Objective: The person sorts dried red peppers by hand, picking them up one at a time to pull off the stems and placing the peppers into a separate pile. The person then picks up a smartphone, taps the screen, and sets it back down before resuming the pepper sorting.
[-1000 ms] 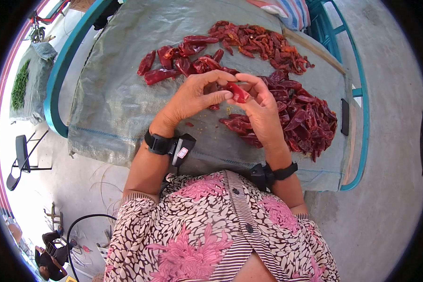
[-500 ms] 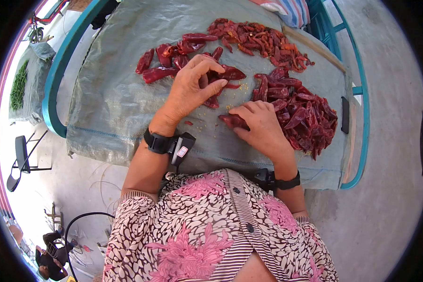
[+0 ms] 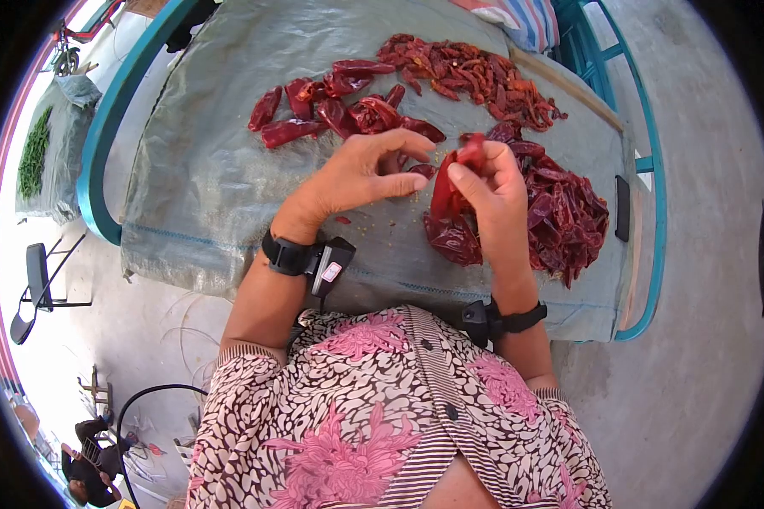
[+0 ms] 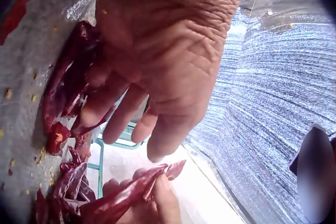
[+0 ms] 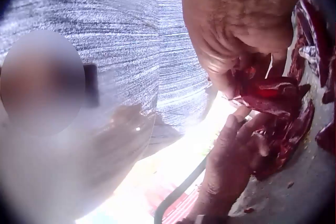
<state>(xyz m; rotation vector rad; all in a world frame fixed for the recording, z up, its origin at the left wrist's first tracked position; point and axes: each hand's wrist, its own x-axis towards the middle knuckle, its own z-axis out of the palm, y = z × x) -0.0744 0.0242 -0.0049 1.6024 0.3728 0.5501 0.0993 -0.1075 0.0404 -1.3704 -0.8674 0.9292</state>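
Observation:
A glossy dark red chili pepper (image 3: 444, 193) hangs from my right hand (image 3: 502, 195), pinched between thumb and fingers near its upper end. Facing it from the left is my left hand (image 3: 354, 174), its thumb and fingers bent loosely apart with nothing between them. In the left wrist view the held pepper (image 4: 123, 198) slants just past the left fingertips. Another pepper (image 4: 68, 77) lies on the sheet beside that hand. A heap of flattened dark red peppers (image 3: 569, 212) spreads behind the right hand, and a loose group of plump whole peppers (image 3: 289, 131) lies beyond the left.
A grey-green woven sheet (image 3: 221, 170) covers the table, which has a teal metal frame (image 3: 93, 170). Smaller shrivelled peppers (image 3: 475, 81) are piled at the back. A black phone-like slab (image 3: 623, 210) lies at the right edge. Yellow seeds are scattered near the hands.
Both hands were together at a small red pepper piece, then parted. The right hand reached down to the near heap and has lifted a pepper; the left has shifted slightly right and down.

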